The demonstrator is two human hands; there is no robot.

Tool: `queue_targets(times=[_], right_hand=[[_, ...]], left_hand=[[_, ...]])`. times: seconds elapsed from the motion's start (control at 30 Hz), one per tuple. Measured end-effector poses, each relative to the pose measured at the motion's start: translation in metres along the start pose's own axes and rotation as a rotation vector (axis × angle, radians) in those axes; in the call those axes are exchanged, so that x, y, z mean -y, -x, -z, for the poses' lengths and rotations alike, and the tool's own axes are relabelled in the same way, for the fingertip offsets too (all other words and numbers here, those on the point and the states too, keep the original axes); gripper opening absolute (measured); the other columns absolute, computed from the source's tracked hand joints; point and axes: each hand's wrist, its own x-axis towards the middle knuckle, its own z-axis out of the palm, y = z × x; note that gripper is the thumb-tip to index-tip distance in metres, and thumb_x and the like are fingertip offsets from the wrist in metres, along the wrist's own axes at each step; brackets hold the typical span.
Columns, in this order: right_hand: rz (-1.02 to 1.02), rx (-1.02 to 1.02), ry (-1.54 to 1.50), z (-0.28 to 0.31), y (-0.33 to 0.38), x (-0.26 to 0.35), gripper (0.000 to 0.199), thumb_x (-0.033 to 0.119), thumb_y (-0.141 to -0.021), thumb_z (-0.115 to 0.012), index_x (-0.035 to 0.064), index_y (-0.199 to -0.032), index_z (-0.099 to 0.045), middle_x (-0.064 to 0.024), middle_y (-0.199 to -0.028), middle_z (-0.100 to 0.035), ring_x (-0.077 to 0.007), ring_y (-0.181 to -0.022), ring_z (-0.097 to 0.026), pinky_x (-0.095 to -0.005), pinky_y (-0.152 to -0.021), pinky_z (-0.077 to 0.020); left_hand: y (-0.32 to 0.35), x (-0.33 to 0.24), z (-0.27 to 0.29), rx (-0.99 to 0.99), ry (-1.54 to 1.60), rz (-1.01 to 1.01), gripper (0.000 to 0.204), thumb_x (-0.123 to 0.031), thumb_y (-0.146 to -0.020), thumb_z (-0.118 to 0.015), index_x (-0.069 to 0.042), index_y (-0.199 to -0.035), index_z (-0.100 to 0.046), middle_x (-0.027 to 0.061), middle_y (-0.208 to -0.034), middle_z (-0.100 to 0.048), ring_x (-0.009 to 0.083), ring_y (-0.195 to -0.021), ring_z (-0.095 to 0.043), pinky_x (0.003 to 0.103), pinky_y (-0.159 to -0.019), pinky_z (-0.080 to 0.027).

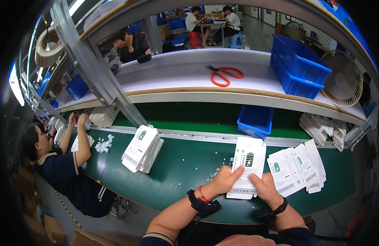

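Note:
Both my hands hold a small stack of flat white boxes (pixel 251 156) with green and black print, just above the table's near side. My left hand (pixel 224 180) grips its left edge, thumb lying on the top face. On the opposite edge my right hand (pixel 266 189) is closed in the same way, thumb also on top; the fingers beneath are hidden. Right of the hands, more flat white boxes (pixel 294 168) lie fanned out, overlapping. A taller stack of such boxes (pixel 141 148) rests farther left. Small white scraps (pixel 214 176) are scattered near my left hand.
A blue bin (pixel 255 121) stands behind the held boxes, under a shelf (pixel 177 78) bearing red-handled scissors (pixel 226 76) and stacked blue bins (pixel 298 67). A metal post (pixel 95 69) rises at left. A co-worker (pixel 74 176) sits left, beside a white scrap pile (pixel 104 144).

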Motion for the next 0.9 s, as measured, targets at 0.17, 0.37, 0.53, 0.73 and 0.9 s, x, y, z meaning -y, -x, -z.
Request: queue_targets(times=[0.17,0.37,0.53,0.73,0.9], right_hand=[[-0.029,-0.019,-0.021,-0.002,0.002,0.002,0.030,0.019,-0.093,-0.055,-0.0074,-0.103,-0.065,-0.0106,-0.092,-0.068,-0.0124,-0.082,-0.061,-0.0256,-0.072,-0.0488],[0.020,-0.029,-0.055,0.000,0.002,-0.004,0.033,0.023,-0.093,-0.056,-0.0078,-0.105,-0.064,-0.0113,-0.096,-0.067,-0.0141,-0.085,-0.060,-0.0268,-0.075,-0.0481],[0.052,-0.027,-0.022,-0.001,0.001,0.000,0.034,0.024,-0.094,-0.055,-0.0074,-0.105,-0.063,-0.0113,-0.098,-0.067,-0.0144,-0.086,-0.060,-0.0270,-0.077,-0.0475],[0.051,-0.019,-0.010,0.001,0.001,-0.001,0.035,0.025,-0.094,-0.054,-0.0074,-0.104,-0.064,-0.0109,-0.097,-0.067,-0.0143,-0.086,-0.060,-0.0271,-0.077,-0.0473],[0.053,-0.028,-0.019,0.000,0.001,0.000,0.034,0.024,-0.095,-0.054,-0.0072,-0.104,-0.064,-0.0110,-0.096,-0.067,-0.0145,-0.086,-0.060,-0.0272,-0.077,-0.0474]], left_hand=[[0.000,-0.007,-0.001,0.042,0.059,0.046,0.042,-0.028,-0.100,-0.041,0.008,-0.105,-0.062,0.0107,-0.092,-0.068,0.0122,-0.083,-0.062,0.025,-0.072,-0.050],[0.000,-0.006,-0.002,0.015,0.071,0.038,0.041,-0.029,-0.099,-0.043,0.007,-0.108,-0.061,0.0111,-0.093,-0.068,0.0125,-0.084,-0.062,0.027,-0.073,-0.050],[0.000,-0.012,-0.001,0.025,0.024,0.051,0.044,-0.031,-0.098,-0.044,0.008,-0.102,-0.063,0.0113,-0.087,-0.068,0.0118,-0.080,-0.062,0.026,-0.070,-0.050],[-0.001,-0.013,-0.002,0.020,0.014,0.015,0.045,-0.032,-0.098,-0.045,0.008,-0.097,-0.065,0.0106,-0.083,-0.068,0.0111,-0.077,-0.061,0.026,-0.067,-0.050],[-0.001,-0.011,-0.001,0.025,0.009,0.014,0.045,-0.032,-0.098,-0.044,0.008,-0.098,-0.064,0.0107,-0.085,-0.068,0.0111,-0.077,-0.061,0.026,-0.067,-0.050]])
